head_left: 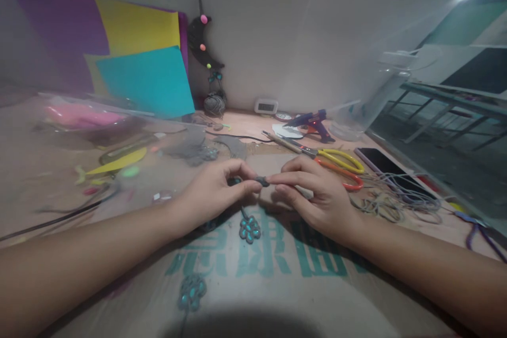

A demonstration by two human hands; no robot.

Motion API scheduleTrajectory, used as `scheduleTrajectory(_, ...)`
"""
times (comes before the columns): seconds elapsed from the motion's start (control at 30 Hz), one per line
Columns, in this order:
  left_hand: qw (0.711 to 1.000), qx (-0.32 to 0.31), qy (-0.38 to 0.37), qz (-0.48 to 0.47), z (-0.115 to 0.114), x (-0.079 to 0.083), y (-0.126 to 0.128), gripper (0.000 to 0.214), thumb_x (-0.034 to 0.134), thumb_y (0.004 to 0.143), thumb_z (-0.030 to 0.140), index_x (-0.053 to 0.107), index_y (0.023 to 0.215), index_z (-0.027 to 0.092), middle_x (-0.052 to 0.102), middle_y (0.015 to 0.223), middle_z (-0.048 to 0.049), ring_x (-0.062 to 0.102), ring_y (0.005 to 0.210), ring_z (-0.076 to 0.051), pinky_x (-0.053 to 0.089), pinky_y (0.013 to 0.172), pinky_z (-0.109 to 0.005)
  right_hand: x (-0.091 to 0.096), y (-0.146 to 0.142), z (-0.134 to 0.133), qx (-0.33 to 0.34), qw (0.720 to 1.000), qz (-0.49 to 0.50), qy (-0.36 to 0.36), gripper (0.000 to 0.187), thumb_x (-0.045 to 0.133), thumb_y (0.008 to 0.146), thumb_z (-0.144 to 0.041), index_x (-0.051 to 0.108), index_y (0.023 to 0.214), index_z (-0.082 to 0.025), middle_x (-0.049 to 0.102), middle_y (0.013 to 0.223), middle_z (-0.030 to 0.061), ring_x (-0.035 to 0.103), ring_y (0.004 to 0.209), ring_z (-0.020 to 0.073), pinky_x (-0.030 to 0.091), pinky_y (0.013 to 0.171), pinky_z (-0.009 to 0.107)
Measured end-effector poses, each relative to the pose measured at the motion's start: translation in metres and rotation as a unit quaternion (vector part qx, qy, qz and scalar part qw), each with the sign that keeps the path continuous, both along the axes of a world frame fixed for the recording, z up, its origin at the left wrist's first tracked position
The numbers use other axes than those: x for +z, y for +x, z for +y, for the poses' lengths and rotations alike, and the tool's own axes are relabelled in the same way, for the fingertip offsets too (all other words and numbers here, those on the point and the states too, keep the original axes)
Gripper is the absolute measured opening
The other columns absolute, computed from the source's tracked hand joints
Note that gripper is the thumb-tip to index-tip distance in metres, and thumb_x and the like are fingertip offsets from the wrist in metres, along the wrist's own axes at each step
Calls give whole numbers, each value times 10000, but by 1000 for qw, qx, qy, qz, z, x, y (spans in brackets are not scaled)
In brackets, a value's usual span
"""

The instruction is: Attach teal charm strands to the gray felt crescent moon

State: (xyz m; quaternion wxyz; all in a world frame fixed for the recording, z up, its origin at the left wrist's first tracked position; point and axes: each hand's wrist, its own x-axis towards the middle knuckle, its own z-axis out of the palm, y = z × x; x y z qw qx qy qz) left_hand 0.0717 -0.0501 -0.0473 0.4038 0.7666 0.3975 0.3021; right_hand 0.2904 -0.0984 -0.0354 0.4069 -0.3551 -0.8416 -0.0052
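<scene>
My left hand (217,190) and my right hand (312,193) meet at the middle of the table, fingertips pinched together on a small dark grey piece (261,181). Just below the hands lies a grey flower shape with teal petals (249,228) on a short stem. A second such flower (191,291) lies nearer to me. Both rest on a cardboard sheet (277,280) printed with teal characters.
Yellow-handled scissors (336,157) and orange-handled scissors (343,174) lie right of my hands, by a phone (382,162) and tangled cord (400,198). A purple glue gun (312,121) sits behind. Coloured paper sheets (138,63) lean on the wall at left, near clear plastic (91,121).
</scene>
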Motion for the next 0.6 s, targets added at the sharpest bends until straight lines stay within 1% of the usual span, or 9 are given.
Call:
scheduleTrajectory(0.13,1000,2,0,-5,0,0,1,205,677,837,414,690,824,209,751,758,-6,677,718,-178,489,624,-262,0,0,-1,-2,1000,-8,-1,148,620,930,-187,745,1005,-208,642,844,40,652,760,154,549,670,294)
scheduleTrajectory(0.3,1000,-2,-15,-12,0,1,1,194,678,842,403,682,826,209,759,767,-5,666,685,-165,488,622,-260,1,-1,-1,-1,1000,5,5,147,612,928,-167,743,992,-181,644,823,44,652,762,155,545,682,296)
scheduleTrajectory(0.47,1000,-5,-8,-11,0,1,1,188,666,854,397,681,821,212,764,781,-3,665,696,-163,492,639,-260,1,-1,-1,-5,1000,-8,-1,161,598,936,-187,742,1004,-211,651,833,40,659,772,162,549,683,305)
scheduleTrajectory(0.6,1000,-1,-7,-1,0,1,1,196,673,845,405,687,825,211,764,786,-7,670,697,-170,491,621,-258,1,0,-1,-5,1000,-18,-4,154,604,935,-191,742,999,-209,659,850,46,662,779,162,553,689,301)
